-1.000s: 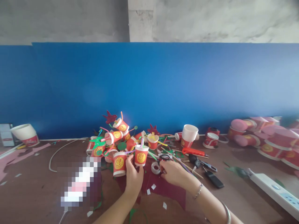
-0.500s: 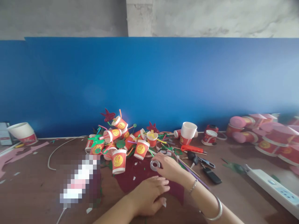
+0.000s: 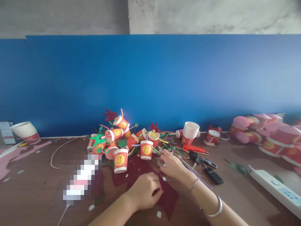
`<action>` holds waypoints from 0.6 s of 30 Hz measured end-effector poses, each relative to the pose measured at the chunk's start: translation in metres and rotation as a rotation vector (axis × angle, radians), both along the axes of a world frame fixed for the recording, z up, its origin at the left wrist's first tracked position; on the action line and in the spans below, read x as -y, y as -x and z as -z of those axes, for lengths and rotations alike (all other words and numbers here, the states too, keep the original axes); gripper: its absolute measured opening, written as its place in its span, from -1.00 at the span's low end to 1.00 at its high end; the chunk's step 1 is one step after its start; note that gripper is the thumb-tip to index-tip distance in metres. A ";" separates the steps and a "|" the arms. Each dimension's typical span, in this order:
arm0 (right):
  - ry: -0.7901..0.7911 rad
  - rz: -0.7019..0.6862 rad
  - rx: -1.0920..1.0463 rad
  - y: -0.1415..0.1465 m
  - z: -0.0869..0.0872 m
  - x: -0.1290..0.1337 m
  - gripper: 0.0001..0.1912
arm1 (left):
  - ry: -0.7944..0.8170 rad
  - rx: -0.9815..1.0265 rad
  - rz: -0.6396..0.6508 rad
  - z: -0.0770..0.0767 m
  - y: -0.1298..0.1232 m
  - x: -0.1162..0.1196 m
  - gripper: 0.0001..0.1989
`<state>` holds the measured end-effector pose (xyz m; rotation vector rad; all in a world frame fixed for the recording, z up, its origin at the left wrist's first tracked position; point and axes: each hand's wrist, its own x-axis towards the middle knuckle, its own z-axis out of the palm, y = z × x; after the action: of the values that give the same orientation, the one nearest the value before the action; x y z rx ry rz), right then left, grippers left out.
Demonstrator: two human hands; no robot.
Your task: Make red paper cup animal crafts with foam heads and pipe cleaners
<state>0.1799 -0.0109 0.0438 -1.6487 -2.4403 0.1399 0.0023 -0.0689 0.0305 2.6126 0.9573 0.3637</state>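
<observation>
My right hand (image 3: pixel 172 164) is closed, its fingers bent over a small roll of tape (image 3: pixel 159 162). Part of that roll is hidden behind the fingers. Lower and to the left, my left hand (image 3: pixel 146 191) is curled above a dark red sheet of paper (image 3: pixel 170 196); whatever lies between its fingertips is hidden. Just beyond the hands stands a red and white paper cup (image 3: pixel 146 150) with a yellow print. Left of it another such cup (image 3: pixel 120 160) leans against a heap of cups with straws and a green paper cutout (image 3: pixel 98 140).
An orange-red cutter (image 3: pixel 194 149), keys with a black fob (image 3: pixel 213 175) and a white power strip (image 3: pixel 275 188) lie to the right. Stacked white cups (image 3: pixel 191 130) stand at the back. A blurred-out lit device (image 3: pixel 82 179) lies left. Pink-topped cups (image 3: pixel 277 138) crowd the far right.
My left hand has curled up from its flatter pose. My right hand's fingers have closed further over the tape roll. The front cup now stands more upright, and the red paper has shifted.
</observation>
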 end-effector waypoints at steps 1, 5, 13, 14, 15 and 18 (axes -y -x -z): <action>0.001 0.002 -0.003 0.000 0.000 0.000 -0.88 | -0.008 0.016 0.012 0.002 0.001 -0.001 -0.76; 0.010 0.008 -0.021 0.001 0.002 -0.001 -0.90 | 0.057 -0.001 0.053 0.009 0.005 -0.006 -0.40; 0.048 -0.042 -0.164 0.003 -0.014 0.002 -0.88 | 0.001 0.060 -0.258 0.032 0.006 -0.025 -0.51; 0.110 -0.115 -0.218 0.002 -0.018 0.004 -0.90 | -0.028 0.115 -0.266 0.036 0.007 -0.029 -0.53; 0.187 -0.192 -0.263 0.001 -0.022 0.007 -0.92 | -0.049 0.172 -0.277 0.040 0.008 -0.032 -0.54; 0.392 -0.339 -0.231 0.001 -0.029 0.019 -0.93 | -0.072 0.319 -0.314 0.045 0.012 -0.037 -0.58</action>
<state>0.1784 -0.0303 0.0726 -1.2323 -2.5980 0.8550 -0.0101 -0.0317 -0.0144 2.3610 1.2540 0.8782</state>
